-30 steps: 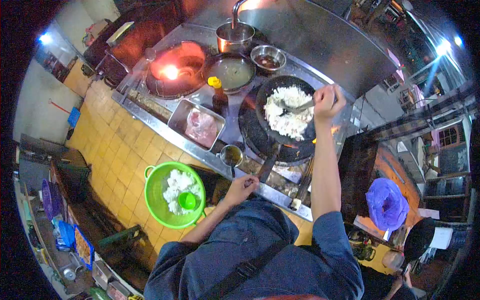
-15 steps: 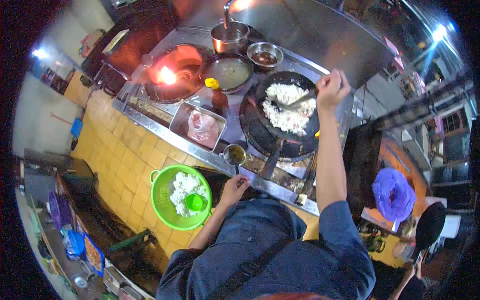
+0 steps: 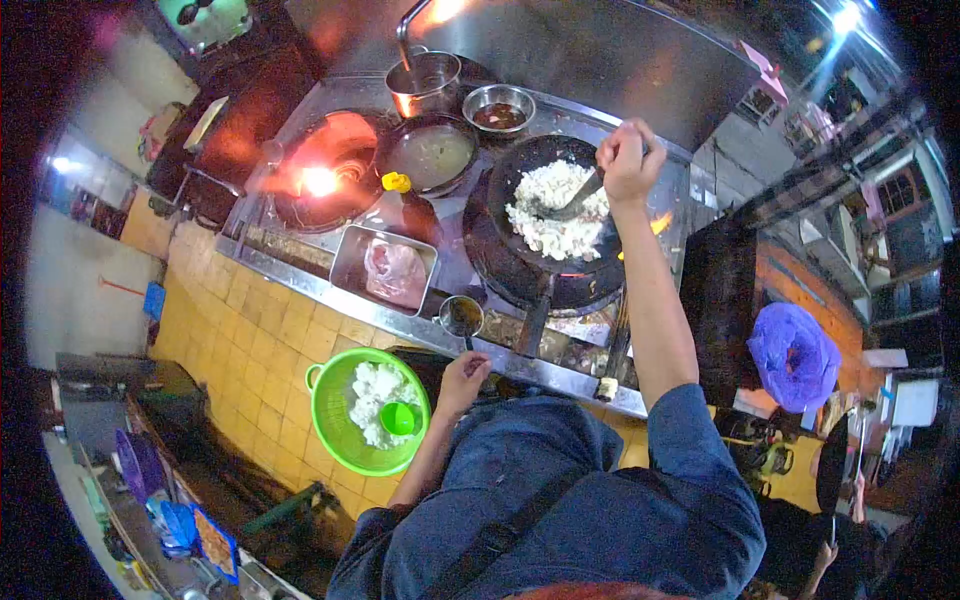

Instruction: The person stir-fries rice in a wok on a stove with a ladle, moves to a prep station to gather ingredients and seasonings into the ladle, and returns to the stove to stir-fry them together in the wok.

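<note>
My right hand [image 3: 632,165] is closed round the handle of a dark metal spatula [image 3: 572,205], whose blade rests in white rice [image 3: 560,235]. The rice, mixed with small bits, lies in a black wok [image 3: 520,160] over the burner, its long handle [image 3: 537,325] pointing toward me. Low in front of me, my left hand [image 3: 465,380] pinches the handle of a small metal ladle [image 3: 461,316] holding dark liquid at the stove's front edge. Beside my left forearm stands a green basket [image 3: 325,410] of white rice [image 3: 370,385], with a green cup [image 3: 398,419] in it.
A metal tray [image 3: 345,265] holds bagged pink meat. Behind it are a yellow-capped bottle [image 3: 397,183], a pan of cloudy liquid [image 3: 435,155], a pot [image 3: 425,80] and a sauce bowl [image 3: 499,108]. Flame glows in the left wok [image 3: 320,182]. Another person's hand [image 3: 826,556] holds a pan [image 3: 832,465].
The view has shifted, moving the stove leftward in it. My right hand still grips the spatula in the rice, its blade slightly turned. The other person's pan has tilted nearly edge-on.
</note>
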A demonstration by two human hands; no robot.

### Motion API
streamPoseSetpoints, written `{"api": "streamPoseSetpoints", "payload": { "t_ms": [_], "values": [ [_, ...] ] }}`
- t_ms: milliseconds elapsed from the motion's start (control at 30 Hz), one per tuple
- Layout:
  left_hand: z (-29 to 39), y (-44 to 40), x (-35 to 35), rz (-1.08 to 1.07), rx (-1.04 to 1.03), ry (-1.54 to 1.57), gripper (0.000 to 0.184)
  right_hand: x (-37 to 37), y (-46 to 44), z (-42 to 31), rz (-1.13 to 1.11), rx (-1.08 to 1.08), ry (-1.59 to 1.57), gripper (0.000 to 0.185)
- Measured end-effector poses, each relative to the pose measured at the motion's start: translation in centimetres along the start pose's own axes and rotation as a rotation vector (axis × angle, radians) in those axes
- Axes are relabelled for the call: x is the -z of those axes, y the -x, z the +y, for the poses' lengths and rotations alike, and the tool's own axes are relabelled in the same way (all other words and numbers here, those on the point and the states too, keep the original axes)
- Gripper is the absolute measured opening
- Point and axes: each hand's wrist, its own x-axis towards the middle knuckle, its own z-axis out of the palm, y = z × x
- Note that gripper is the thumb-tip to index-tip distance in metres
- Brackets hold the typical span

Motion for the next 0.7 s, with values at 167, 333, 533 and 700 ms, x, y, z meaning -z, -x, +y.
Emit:
{"api": "streamPoseSetpoints", "payload": {
  "t_ms": [167,333,533,700],
  "values": [
    [-1.0,-0.9,-0.4,-0.026,0.019,0.028,0.024,0.5,1.6,1.8,0.061,0.109,0.184,0.025],
    [0.8,-2.8,-1.0,-0.064,-0.132,-0.101,0.024,-0.3,0.3,-3.1,0.048,-0.018,0.028,0.023],
    [-0.5,-1.5,-1.8,-0.137,-0.081,-0.064,0.028,1.1,2.1,-1.0,-0.019,0.041,0.325,0.026],
    [-1.0,-4.0,-3.9,-0.079,-0.153,-0.334,0.038,3.2,6.1,-1.1,-0.351,0.271,0.701,0.015]
  ]
}}
